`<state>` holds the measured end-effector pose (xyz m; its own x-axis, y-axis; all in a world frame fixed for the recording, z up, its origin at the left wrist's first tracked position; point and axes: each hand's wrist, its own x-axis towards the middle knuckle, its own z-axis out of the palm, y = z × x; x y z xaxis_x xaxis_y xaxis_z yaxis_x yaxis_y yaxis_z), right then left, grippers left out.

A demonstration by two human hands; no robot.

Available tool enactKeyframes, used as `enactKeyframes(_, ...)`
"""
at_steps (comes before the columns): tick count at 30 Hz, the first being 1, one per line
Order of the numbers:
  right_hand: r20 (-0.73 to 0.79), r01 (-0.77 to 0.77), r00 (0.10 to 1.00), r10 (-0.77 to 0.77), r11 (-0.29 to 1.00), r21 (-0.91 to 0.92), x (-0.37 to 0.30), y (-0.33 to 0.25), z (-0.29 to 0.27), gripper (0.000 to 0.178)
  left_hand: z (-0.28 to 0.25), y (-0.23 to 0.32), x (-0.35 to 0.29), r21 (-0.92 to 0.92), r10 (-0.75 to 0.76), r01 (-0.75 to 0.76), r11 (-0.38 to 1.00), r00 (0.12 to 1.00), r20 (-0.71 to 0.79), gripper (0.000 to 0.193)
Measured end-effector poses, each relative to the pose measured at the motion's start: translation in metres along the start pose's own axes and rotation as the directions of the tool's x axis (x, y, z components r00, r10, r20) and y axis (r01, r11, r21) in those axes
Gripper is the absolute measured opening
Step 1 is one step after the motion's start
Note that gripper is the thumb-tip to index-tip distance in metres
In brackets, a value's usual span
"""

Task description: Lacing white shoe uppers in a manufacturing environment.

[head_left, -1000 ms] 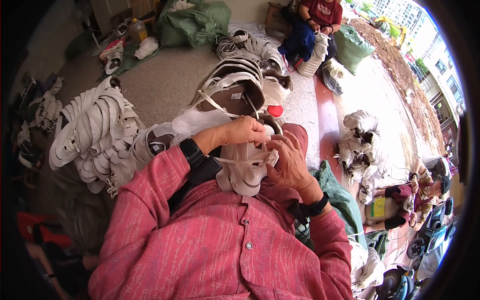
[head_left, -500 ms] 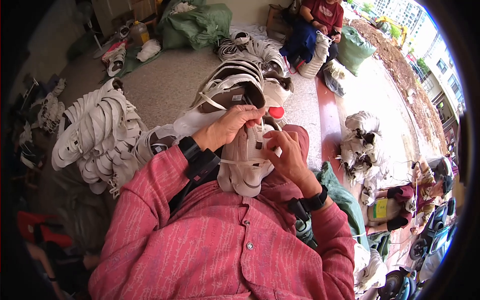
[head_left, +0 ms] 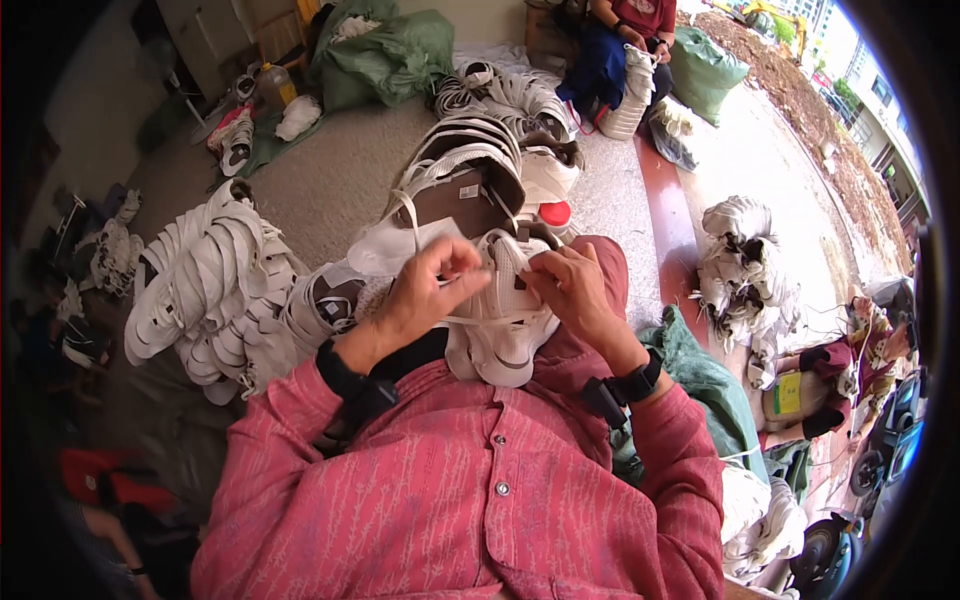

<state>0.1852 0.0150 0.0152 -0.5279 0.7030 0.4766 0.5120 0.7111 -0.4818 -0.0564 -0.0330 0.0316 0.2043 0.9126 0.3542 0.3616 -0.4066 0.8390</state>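
A white-and-beige sneaker rests in my lap, toe toward me, with a pale lace running across its front. My left hand is just left of the sneaker's tongue, its thumb and forefinger apart and the other fingers curled. On the other side, my right hand has its thumb and forefinger pinched together at the eyelet edge; what lies between those fingertips is too small to make out. Beyond the sneaker, a row of nested shoe uppers with brown linings reaches away from me, loose laces hanging off it.
A big stack of white uppers stands at the left. A red round lid lies beyond my knee. Green sacks are at the back, another green sack by my right arm. A seated co-worker handles shoes at the back right.
My left hand has moved left and down from above the tongue, and its pinch has opened. My right hand has drawn closer to the eyelets, fingertips now together.
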Motion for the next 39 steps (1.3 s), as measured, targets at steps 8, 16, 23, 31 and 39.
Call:
enactKeyframes(8,-0.165,0.064,0.985,-0.050,0.995,0.079,-0.028,0.006,-0.013,0.013,0.013,-0.035,-0.049,0.244,-0.057,0.001,0.970,0.974,0.219,0.023)
enactKeyframes(16,-0.019,0.023,1.000,-0.024,1.000,-0.018,-0.048,-0.007,0.009,0.013,0.022,-0.011,-0.033,0.020,-0.186,0.205,0.979,0.839,0.511,0.032)
enactKeyframes(23,-0.028,-0.009,1.000,0.005,0.991,-0.130,-0.049,-0.011,0.017,0.008,0.036,-0.010,-0.024,-0.239,-0.436,0.575,0.783,0.780,0.449,0.045)
enactKeyframes(31,0.567,-0.620,0.764,0.308,0.596,0.511,-0.044,-0.016,-0.018,0.006,0.037,-0.017,-0.025,-0.124,-0.294,0.372,0.920,0.864,0.409,0.033)
enactKeyframes(39,0.099,-0.209,0.978,0.186,0.904,0.374,-0.055,-0.001,-0.002,0.013,0.027,-0.017,-0.027,-0.111,-0.272,0.344,0.932,0.870,0.410,0.026)
